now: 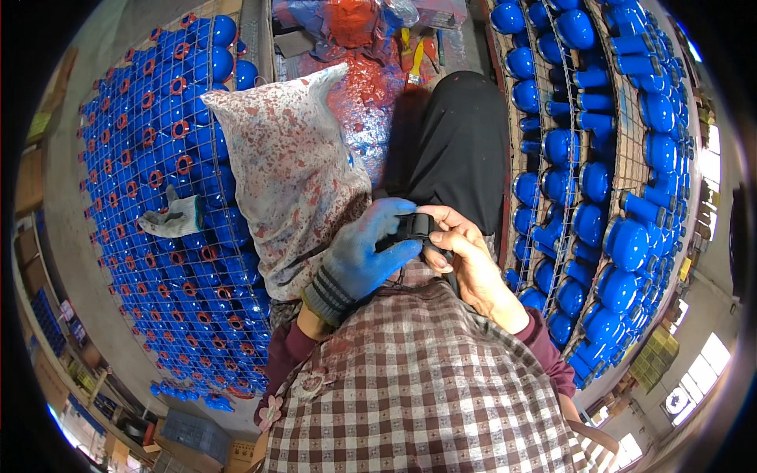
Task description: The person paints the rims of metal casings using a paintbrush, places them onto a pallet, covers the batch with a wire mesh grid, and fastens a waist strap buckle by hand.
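Two wire racks (169,236) of blue painted castings fill most of the view, one to the left of the person's lap and one (607,158) to the right of it. On the lap, a paint-spattered cloth (292,173) covers the left leg, and a grey glove (177,217) lies on the left rack just beside it. At the near edge of the lap, against the checked apron (418,378), both hands meet on a small black device (414,229). The left hand (367,252), in a blue glove, wraps its fingers around it, and the bare right hand (465,252) pinches its other side with thumb and fingers pressed together. The step in hand looks like adjusting or fastening this device; the next move likely calls for a firm, steady two-handed hold.
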{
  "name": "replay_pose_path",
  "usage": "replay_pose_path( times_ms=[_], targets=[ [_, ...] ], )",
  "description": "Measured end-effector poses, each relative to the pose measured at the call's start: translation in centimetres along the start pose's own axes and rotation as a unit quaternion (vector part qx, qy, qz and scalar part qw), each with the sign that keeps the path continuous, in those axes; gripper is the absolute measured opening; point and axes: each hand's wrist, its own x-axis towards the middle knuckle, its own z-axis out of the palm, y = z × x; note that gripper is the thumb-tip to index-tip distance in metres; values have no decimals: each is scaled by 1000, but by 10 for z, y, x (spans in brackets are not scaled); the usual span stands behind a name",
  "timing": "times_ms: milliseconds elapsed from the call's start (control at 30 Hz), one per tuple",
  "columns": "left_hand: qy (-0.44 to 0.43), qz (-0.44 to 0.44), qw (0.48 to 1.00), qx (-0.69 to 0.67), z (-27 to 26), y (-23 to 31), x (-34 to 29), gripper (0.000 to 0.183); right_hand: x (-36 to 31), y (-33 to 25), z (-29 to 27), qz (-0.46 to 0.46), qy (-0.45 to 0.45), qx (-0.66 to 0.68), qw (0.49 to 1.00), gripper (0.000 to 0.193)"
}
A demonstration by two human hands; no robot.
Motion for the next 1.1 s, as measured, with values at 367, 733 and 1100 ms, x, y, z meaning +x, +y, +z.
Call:
replay_pose_path(
  times_ms=[367, 733, 1100],
  targets=[
    [51, 115, 962, 243, 4, -2, 11, 17, 7, -16, -13, -52, 50, -211, 975, 26],
    [7, 217, 921, 323, 18, 12, 22, 20, -5, -76, -21, 9, 32, -466, 884, 21],
    [-7, 239, 913, 332, 27, 6, 20, 22, 3, -87, -43, 171, -123, -377, 902, 23]
  ],
)
